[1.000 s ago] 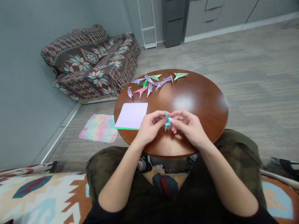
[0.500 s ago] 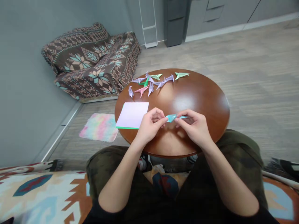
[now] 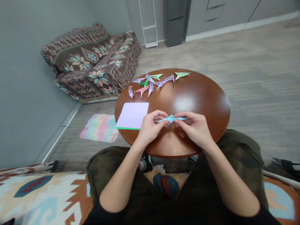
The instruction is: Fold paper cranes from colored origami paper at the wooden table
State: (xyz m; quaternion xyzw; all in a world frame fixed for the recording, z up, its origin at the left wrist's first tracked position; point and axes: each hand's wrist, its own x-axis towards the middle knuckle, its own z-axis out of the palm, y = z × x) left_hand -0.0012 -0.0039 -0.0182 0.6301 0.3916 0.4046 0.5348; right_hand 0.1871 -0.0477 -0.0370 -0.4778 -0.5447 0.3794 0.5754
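Note:
A light blue origami crane [image 3: 171, 118] is held between my two hands above the near part of the round table. Its folded middle stands up, and two narrow points stretch sideways. My left hand [image 3: 153, 122] pinches one side between thumb and fingers. On the other side, my right hand [image 3: 193, 124] pinches the paper the same way. Left of my left hand lies a stack of square paper [image 3: 133, 115], lilac on top with a green edge showing below.
Several folded paper cranes [image 3: 151, 87] in lilac, green and pink sit at the back left of the brown table [image 3: 206, 103]. Beyond stands a sofa [image 3: 93, 65] under a patterned cover. A pastel rug [image 3: 99, 128] lies on the floor at left.
The blue paper has been turned: its raised middle now sits centrally with a point out to each side. My hands have shifted slightly around it, both still pinching.

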